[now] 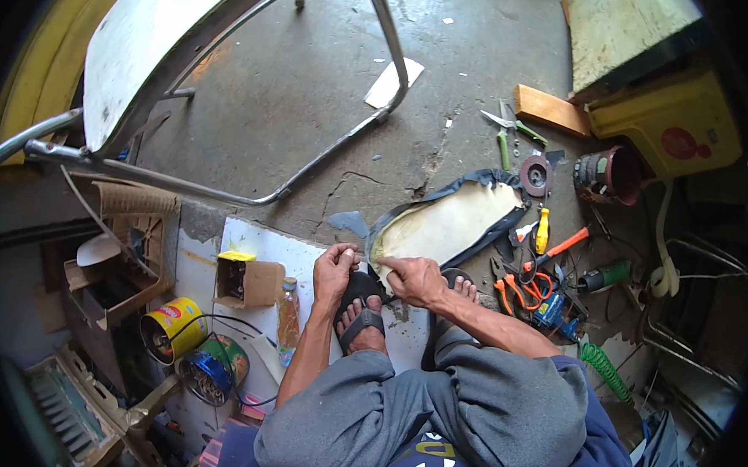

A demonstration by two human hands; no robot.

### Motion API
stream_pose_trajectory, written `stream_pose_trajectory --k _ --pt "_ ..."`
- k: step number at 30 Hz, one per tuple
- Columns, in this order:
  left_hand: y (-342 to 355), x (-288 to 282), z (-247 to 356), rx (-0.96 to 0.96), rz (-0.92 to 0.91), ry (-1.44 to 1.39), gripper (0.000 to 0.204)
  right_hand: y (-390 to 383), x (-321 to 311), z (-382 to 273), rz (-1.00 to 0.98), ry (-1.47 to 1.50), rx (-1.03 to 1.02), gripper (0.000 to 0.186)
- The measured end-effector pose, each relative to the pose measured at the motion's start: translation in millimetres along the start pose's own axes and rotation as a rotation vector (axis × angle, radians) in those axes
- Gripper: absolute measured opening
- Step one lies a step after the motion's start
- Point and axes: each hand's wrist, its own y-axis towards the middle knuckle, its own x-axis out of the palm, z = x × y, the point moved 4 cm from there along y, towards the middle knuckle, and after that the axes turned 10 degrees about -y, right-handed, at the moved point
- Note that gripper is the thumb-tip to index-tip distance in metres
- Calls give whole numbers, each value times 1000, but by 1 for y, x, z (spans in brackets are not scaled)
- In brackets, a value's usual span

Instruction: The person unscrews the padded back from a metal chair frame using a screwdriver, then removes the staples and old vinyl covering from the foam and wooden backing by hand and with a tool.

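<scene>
A seat pad (pixel 450 223) with cream foam and a dark cover folded over its edge lies upside down on the concrete floor in front of my feet. My left hand (pixel 335 269) grips the near end of the cover, just above my sandalled left foot (pixel 361 319). My right hand (pixel 414 279) presses on the same near end from the right, fingers closed around the cover edge. Whether it also holds a small tool is hidden.
Pliers with orange handles (pixel 521 289), a yellow screwdriver (pixel 542 231), green snips (pixel 512 129) and a grinder (pixel 603 175) lie right of the pad. A cardboard box (pixel 245 281), bottle (pixel 288 310) and tins (pixel 172 329) sit left. A metal chair frame (pixel 215 98) stands ahead.
</scene>
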Motion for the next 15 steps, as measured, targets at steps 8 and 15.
stream_pose_trajectory --k 8,15 --pt "-68 -59 2 132 301 360 27 80 23 -40 -14 -553 -371 48" --pt "-95 -67 -13 112 341 280 26 86 33 -38 -101 -583 -399 33"
